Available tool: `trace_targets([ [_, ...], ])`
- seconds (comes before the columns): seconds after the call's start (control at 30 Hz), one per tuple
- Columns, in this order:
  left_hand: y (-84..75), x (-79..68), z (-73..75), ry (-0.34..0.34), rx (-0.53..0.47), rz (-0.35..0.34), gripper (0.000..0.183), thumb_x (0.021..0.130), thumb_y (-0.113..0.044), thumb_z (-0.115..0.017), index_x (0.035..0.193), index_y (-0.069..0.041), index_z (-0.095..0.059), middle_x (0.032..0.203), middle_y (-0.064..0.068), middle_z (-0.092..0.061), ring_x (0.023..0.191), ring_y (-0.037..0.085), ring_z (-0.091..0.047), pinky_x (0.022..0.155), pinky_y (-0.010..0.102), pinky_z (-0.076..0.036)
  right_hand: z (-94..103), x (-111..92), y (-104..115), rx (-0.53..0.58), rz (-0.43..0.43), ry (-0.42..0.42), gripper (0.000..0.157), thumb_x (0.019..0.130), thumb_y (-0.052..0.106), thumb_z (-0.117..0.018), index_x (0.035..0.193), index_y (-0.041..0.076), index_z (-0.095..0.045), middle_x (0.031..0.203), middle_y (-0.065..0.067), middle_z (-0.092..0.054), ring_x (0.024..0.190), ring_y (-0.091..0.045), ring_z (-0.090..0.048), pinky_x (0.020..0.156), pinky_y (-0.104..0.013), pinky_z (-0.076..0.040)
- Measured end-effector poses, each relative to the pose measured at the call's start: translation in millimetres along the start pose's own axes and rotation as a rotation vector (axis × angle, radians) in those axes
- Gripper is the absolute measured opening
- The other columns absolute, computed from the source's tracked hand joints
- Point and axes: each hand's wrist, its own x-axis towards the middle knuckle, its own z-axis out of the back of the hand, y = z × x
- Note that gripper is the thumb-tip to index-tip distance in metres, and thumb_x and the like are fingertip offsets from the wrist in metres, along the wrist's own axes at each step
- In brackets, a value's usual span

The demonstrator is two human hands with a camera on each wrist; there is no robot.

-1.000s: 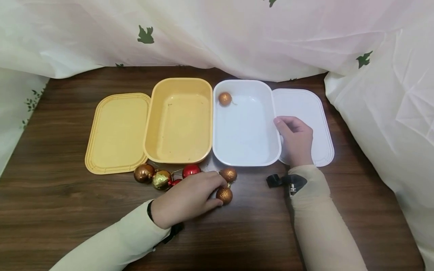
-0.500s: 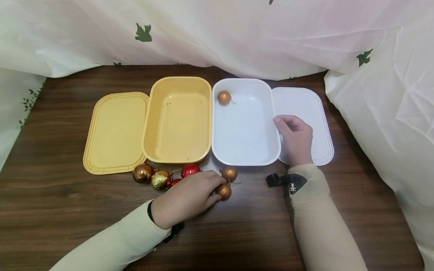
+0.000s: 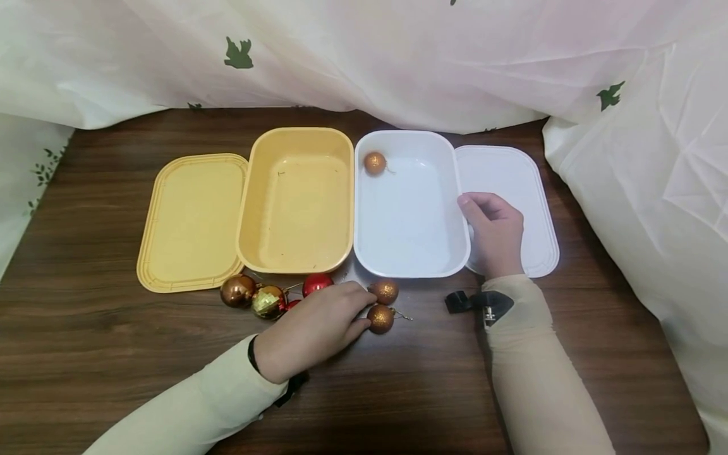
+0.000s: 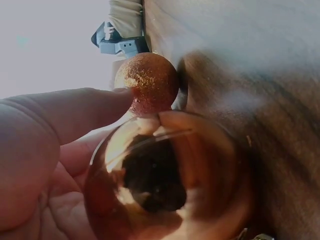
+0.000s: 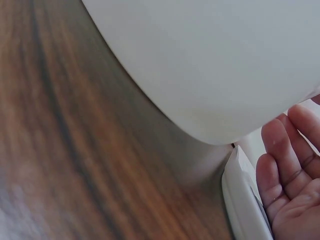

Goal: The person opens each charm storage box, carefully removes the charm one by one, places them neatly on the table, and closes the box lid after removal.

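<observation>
Clearly glittery, gold-looped copper ball touches left hand; cannot tell if fingers grip; right hand pinches white box.

Bare wooden table between the left hand and the right sleeve gives a wide way through to the white box. Two copper glitter baubles block the left hand's fingertips, a red bauble crowds its far side, and the right hand bars the box's right rim
</observation>
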Motion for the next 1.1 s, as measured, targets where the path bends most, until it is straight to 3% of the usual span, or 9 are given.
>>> trace_targets([
  [0.3,-2.6,-3.4,4.2,-0.059,0.014,-0.036,0.019,0.094,-0.022,-0.072,0.107,-0.008,-0.069,0.095,0.001,-0.066,0.085,0.013,-0.062,0.074,0.032,-0.056,-0.3,0.4,0.7,-0.002,-0.021,0.01,0.034,0.094,0.044,-0.069,0.111,0.016,-0.076,0.109,0.0,-0.072,0.105,-0.015,-0.062,0.092,-0.032,-0.046],
  [0.6,-1.5,-8.1,16.5,-0.219,-0.118,-0.016,0.02,0.091,-0.021,-0.076,0.107,-0.01,-0.072,0.096,-0.002,-0.07,0.083,0.012,-0.064,0.075,0.031,-0.055,-1.3,0.1,2.1,-0.002,-0.018,0.008,0.033,0.094,0.043,-0.069,0.111,0.015,-0.076,0.109,-0.001,-0.072,0.105,-0.015,-0.062,0.092,-0.032,-0.047],
  [0.83,2.5,-9.4,24.9,-0.376,-0.232,-0.047,0.022,0.088,-0.014,-0.078,0.109,-0.008,-0.073,0.097,-0.001,-0.071,0.079,0.013,-0.062,0.071,0.028,-0.054,-1.1,0.7,0.4,0.001,-0.018,0.003,0.033,0.094,0.043,-0.069,0.11,0.015,-0.076,0.108,0.0,-0.072,0.104,-0.015,-0.062,0.091,-0.031,-0.047],
  [1.1,3.4,-3.1,35.2,-0.421,-0.296,-0.027,0.024,0.089,-0.013,-0.078,0.111,-0.005,-0.072,0.099,-0.001,-0.07,0.078,0.01,-0.063,0.066,0.03,-0.055,-0.6,0.8,2.2,0.009,-0.05,0.013,0.036,0.089,0.043,-0.076,0.111,0.015,-0.076,0.109,0.0,-0.073,0.109,-0.014,-0.062,0.093,-0.032,-0.048],
])
